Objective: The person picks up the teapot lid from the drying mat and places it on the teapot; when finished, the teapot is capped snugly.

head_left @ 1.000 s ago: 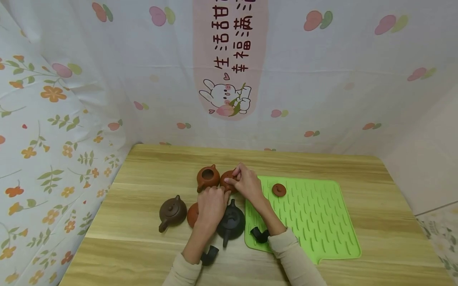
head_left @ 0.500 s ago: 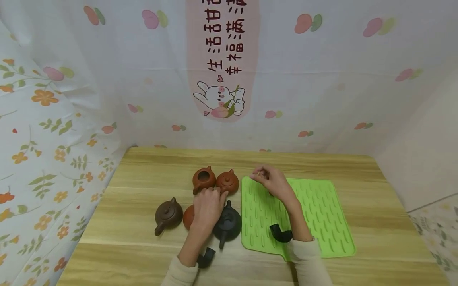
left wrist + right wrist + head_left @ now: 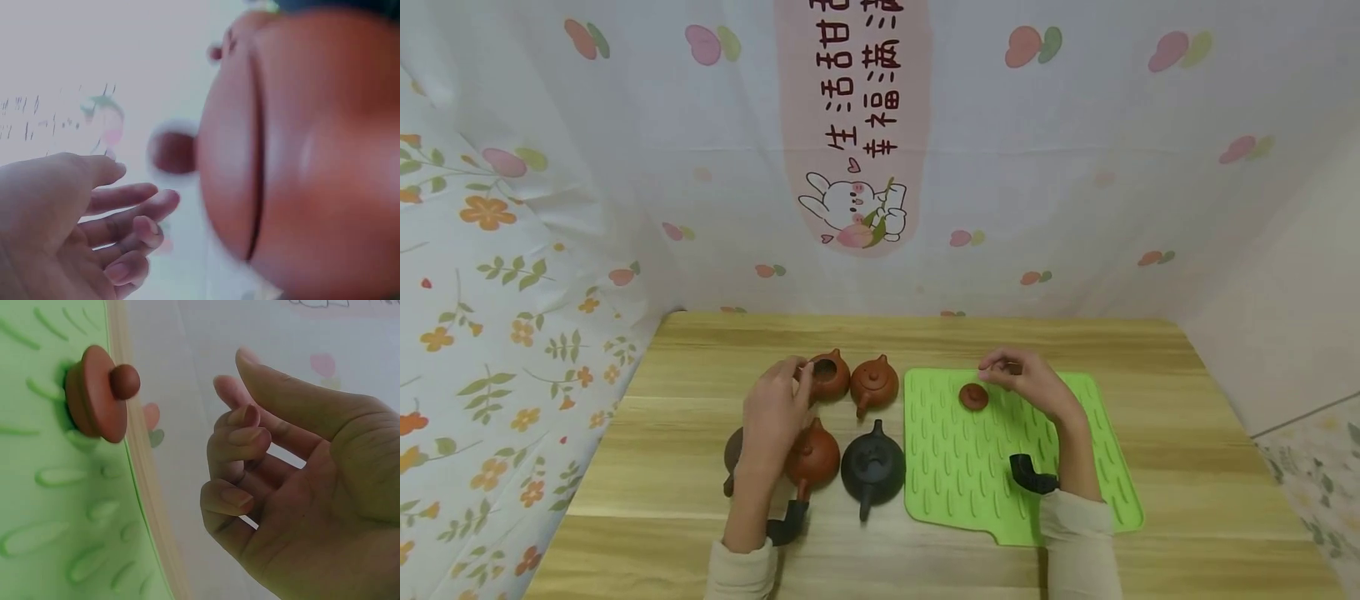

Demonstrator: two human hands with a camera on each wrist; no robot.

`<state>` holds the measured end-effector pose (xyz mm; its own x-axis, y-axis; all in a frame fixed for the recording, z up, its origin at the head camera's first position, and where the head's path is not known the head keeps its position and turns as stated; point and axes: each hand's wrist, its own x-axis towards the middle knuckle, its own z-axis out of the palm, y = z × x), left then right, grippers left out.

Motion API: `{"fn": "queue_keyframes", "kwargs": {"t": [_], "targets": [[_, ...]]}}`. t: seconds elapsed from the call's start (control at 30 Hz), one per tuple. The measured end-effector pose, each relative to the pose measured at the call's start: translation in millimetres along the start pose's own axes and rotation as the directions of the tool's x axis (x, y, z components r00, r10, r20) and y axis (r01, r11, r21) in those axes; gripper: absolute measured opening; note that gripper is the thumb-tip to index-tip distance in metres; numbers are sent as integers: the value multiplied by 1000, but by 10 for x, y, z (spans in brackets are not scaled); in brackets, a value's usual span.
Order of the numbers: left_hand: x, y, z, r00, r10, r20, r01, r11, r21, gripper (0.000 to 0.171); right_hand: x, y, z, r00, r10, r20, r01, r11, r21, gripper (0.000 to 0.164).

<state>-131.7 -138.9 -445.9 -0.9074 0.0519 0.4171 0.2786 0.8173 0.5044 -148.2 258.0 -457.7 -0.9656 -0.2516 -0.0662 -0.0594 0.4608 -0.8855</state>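
Note:
My left hand (image 3: 775, 412) hovers beside a reddish-brown teapot without its lid (image 3: 838, 382), fingertips right at its dark opening in the head view. In the left wrist view its loosely bent fingers hold nothing, next to a lidded reddish teapot (image 3: 312, 150) that looms close. Over the green mat, my right hand (image 3: 1033, 383) has relaxed fingers with nothing between them. Just left of it a small round reddish lid (image 3: 973, 397) lies on the mat, knob up; the right wrist view shows a gap between the lid (image 3: 103, 400) and the fingers.
Right of the lidless pot stands a lidded reddish teapot (image 3: 875, 383). In front are another reddish teapot (image 3: 817, 460) and a black teapot (image 3: 874, 471). My left arm partly hides a dark brown teapot (image 3: 732, 452). The ridged green mat (image 3: 951, 508) covers the wooden table's (image 3: 1195, 467) right-centre.
My right hand has left the back lidded teapot and moved right, past the lid on the mat. My left hand has shifted left and back from over the front teapots.

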Motion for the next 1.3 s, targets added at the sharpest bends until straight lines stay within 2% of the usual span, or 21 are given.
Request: {"fn": "queue_keyframes", "kwargs": {"t": [0.13, 0.37, 0.63, 0.83, 1.0, 1.13, 1.2, 1.3], "targets": [[32, -125, -127, 997, -77, 23, 78, 997, -30, 23, -16, 20, -44, 1000, 11, 5, -11, 1000, -6, 27], [48, -226, -180, 991, -127, 45, 129, 991, -41, 27, -48, 25, -87, 1000, 8, 23, -8, 1000, -20, 24], [38, -241, -112, 967, -137, 217, 146, 989, -29, 37, 2, 53, -29, 997, -16, 78, 19, 999, -34, 22], [4, -246, -58, 945, -137, 298, 150, 988, -22, 37, 29, 66, 31, 991, -10, 134, 16, 999, -49, 21], [-19, -245, -44, 929, -123, 350, 132, 991, -1, 32, 37, 82, 47, 983, -9, 186, 18, 999, -50, 22], [-29, -261, -26, 924, -79, 375, 88, 996, -8, 29, 57, 101, 57, 980, -19, 200, 28, 999, -44, 21], [-42, -316, 23, 928, -44, 371, 55, 998, -20, 27, 69, 110, 65, 978, -20, 206, 29, 999, -39, 21], [-78, -530, 228, 941, 10, 337, -6, 1000, -14, 30, 80, 128, 75, 977, -23, 212, 31, 999, -35, 21]]}}
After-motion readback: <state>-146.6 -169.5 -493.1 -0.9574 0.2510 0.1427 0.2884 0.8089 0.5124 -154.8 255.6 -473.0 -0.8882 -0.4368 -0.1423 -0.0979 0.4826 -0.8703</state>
